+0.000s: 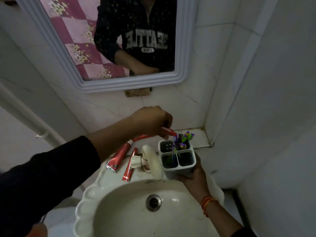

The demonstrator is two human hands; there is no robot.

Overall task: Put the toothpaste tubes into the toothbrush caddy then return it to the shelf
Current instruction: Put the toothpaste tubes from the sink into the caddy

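— Left hand (150,120)? 
— Pinching small red toothpaste tube (169,131) above grey four-compartment plastic caddy (177,159), cupped by right hand (191,178). 
— Nearby? 
— Two red tubes (119,158) flat beside cream tap (150,161); colourful toothbrushes (183,139) crowding far compartment.

Tubes (119,157) are coloured red, caddy (177,161) grey-white, brushes (183,138) purple and green, sink (102,194) cream, sleeve (42,177) black.
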